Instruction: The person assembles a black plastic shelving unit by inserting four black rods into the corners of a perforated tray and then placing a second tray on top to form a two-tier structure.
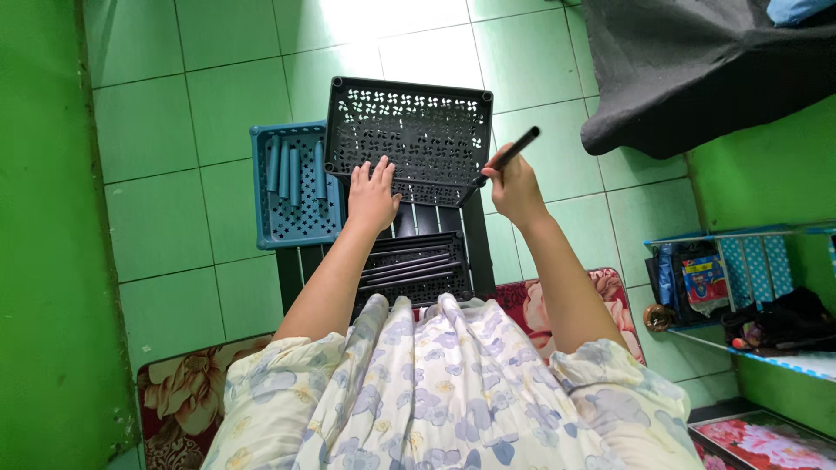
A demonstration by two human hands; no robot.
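Note:
A black perforated plastic shelf panel (418, 130) lies on the green tiled floor ahead of me. My left hand (372, 193) rests flat on its near edge, fingers spread. My right hand (512, 183) grips a thin black tube (515, 148) that slants up to the right, its lower end at the panel's near right corner. Closer to me sits another black tray (416, 270) with several black tubes lying in it.
A blue perforated panel (292, 218) with several blue tubes (296, 165) lies left of the black one. A dark cloth (697, 70) covers something at the upper right. A small shelf unit (749, 287) with shoes stands on the right. A floral mat (183, 392) lies beneath me.

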